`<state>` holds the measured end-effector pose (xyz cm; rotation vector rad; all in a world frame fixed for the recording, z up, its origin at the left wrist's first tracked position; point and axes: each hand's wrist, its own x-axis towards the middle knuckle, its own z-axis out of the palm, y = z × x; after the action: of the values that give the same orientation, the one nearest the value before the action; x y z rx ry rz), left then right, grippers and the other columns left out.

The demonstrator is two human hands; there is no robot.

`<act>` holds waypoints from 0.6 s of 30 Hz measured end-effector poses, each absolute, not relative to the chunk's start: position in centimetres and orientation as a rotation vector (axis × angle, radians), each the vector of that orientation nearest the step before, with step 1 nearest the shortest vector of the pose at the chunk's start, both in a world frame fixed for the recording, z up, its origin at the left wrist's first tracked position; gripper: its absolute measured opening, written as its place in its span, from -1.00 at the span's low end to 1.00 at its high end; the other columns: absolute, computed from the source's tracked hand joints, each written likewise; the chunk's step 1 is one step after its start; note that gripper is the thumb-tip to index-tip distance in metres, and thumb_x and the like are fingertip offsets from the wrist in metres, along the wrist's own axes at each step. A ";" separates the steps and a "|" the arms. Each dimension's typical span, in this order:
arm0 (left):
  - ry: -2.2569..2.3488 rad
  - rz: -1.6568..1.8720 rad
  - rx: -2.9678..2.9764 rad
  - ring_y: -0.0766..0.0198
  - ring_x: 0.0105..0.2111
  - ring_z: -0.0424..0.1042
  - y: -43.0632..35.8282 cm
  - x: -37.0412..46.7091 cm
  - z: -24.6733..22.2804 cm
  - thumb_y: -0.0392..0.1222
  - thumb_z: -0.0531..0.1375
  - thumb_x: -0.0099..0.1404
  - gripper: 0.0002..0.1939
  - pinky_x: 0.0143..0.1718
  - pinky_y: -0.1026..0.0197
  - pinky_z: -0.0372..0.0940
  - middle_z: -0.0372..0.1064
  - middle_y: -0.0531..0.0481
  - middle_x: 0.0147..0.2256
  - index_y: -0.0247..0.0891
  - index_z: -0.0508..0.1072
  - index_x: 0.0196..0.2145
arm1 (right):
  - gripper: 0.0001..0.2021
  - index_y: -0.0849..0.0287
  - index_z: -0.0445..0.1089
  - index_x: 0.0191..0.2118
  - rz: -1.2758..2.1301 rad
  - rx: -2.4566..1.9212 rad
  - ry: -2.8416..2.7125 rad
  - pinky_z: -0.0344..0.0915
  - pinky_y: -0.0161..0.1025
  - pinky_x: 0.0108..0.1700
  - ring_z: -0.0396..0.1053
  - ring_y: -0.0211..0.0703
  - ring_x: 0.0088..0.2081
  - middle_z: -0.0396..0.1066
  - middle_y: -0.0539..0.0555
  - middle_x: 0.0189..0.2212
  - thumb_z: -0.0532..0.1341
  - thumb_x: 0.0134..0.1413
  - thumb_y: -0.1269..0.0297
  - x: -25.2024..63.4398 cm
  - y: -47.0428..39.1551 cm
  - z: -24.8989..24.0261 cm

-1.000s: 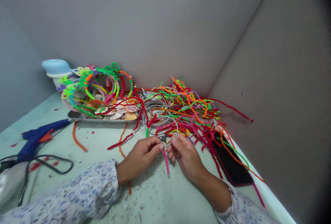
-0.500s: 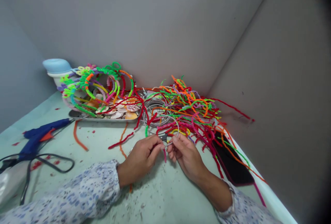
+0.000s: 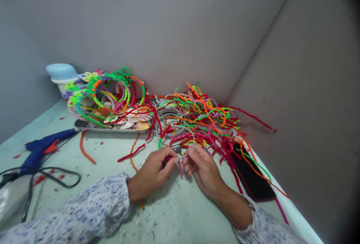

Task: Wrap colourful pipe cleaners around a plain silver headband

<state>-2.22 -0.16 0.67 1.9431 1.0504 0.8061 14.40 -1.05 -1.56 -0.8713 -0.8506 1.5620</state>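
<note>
A thin silver-grey wire ring [image 3: 194,134] stands tilted between my two hands, just above the table. My left hand [image 3: 156,170] is closed in a pinch at the ring's near side, where a short magenta pipe cleaner [image 3: 180,170] hangs down from the fingertips. Thumb and forefinger of my right hand [image 3: 206,172] pinch the ring a little further right, the other fingers curled below. Behind the fingertips lies a small dark tool [image 3: 177,149], partly hidden. A coil of similar wire [image 3: 168,113] rests beyond it.
A tangled heap of pipe cleaners [image 3: 208,109] covers the back right, beside a phone [image 3: 254,178]. At back left, a metal tray [image 3: 123,130] holds shells [image 3: 131,118] and decorated headbands [image 3: 112,77]. A blue glue gun [image 3: 46,146] with its cable and a blue-lidded container [image 3: 62,72] sit left.
Both hands keep nearly the same place on the ring. The hanging magenta end has shifted slightly down and right, and more pink shows at my left fingertips.
</note>
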 end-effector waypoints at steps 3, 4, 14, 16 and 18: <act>1.070 0.838 2.026 0.33 -0.46 0.22 -0.1 -2.2 0.7 -0.22 0.01 0.32 -0.83 -0.43 0.30 0.11 0.28 0.05 -0.47 -0.27 0.32 -0.39 | -0.74 0.19 0.29 -0.45 1.552 -0.899 -0.871 0.15 -0.47 -0.63 0.28 -0.38 -0.64 0.40 -0.04 -0.61 0.26 0.04 0.11 14.4 -1.1 -1.6; 1.073 0.845 2.053 0.33 -0.46 0.22 -0.2 -2.1 0.8 -0.23 0.01 0.32 -0.84 -0.42 0.30 0.11 0.28 0.05 -0.46 -0.27 0.32 -0.40 | -0.73 0.19 0.28 -0.45 1.549 -0.910 -0.878 0.14 -0.47 -0.64 0.27 -0.38 -0.65 0.39 -0.05 -0.61 0.25 0.04 0.10 14.5 -1.1 -1.7; 1.077 0.833 2.074 0.31 -0.43 0.26 -0.5 -2.1 0.9 -0.20 0.01 0.33 -0.84 -0.38 0.27 0.15 0.33 0.02 -0.43 -0.27 0.33 -0.36 | -0.75 0.18 0.28 -0.44 1.525 -0.919 -0.899 0.11 -0.47 -0.62 0.24 -0.40 -0.65 0.36 -0.07 -0.62 0.22 0.09 0.11 14.7 -1.1 -1.9; 1.066 0.837 2.060 0.31 -0.43 0.26 -0.4 -2.1 0.9 -0.18 0.04 0.32 -0.85 -0.38 0.27 0.15 0.32 0.02 -0.43 -0.27 0.34 -0.34 | -0.75 0.18 0.28 -0.44 1.527 -0.912 -0.896 0.11 -0.46 -0.62 0.23 -0.40 -0.65 0.36 -0.08 -0.63 0.22 0.09 0.11 14.7 -1.1 -1.9; 1.062 0.842 2.054 0.32 -0.44 0.26 -0.4 -2.1 0.8 -0.18 0.05 0.30 -0.86 -0.40 0.28 0.15 0.32 0.03 -0.44 -0.27 0.34 -0.35 | -0.74 0.18 0.27 -0.45 1.526 -0.910 -0.901 0.11 -0.46 -0.63 0.23 -0.39 -0.66 0.36 -0.08 -0.63 0.22 0.08 0.10 14.6 -1.1 -1.8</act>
<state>-2.12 -0.43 0.79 2.0536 1.0624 0.8421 14.63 -1.11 -1.84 -0.9103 -0.9012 1.5259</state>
